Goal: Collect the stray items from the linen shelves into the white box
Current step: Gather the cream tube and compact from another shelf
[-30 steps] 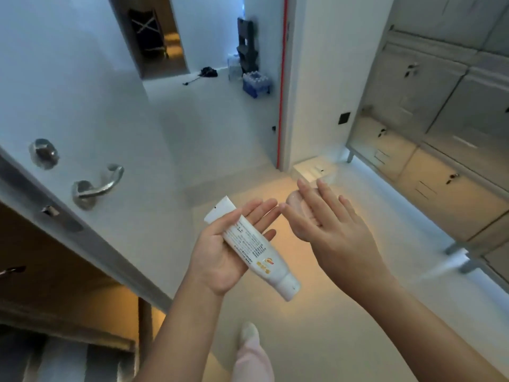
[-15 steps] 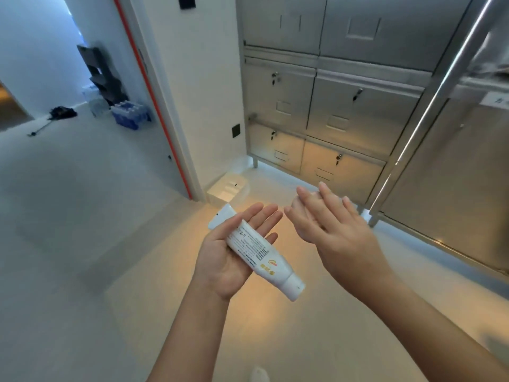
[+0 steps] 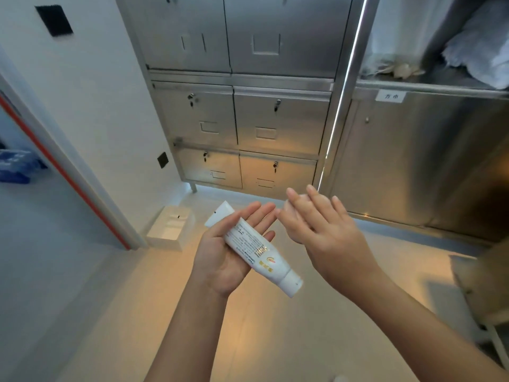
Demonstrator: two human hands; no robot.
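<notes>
Steel lockers (image 3: 234, 119) with small keyed doors fill the far wall. To their right an open shelf holds white linen (image 3: 479, 51) above a closed steel door that carries a small label (image 3: 391, 96). A door frame with a red stripe (image 3: 63, 172) runs down the left side, and a blue pack (image 3: 13, 166) sits beyond it. The white box (image 3: 164, 242) stands open on the floor, in the corner where the white wall meets the lockers' feet, just beside the foot of the door frame. Pale floor lies between it and the person.

The left hand (image 3: 220, 260) is held palm up, with the white tube (image 3: 256, 246) lying slantwise across it. The thumb is laid over the tube and the fingers lie nearly straight beneath. The tube's crimped end points toward the box and its cap juts past the heel of the hand.

The right hand (image 3: 325, 238) is just beside it, back upward and fingers fairly straight, over a pale rounded thing (image 3: 289, 213) that is blurred. How it is gripped cannot be told. Both hands are raised above the floor, nearer than the box and to its right.
</notes>
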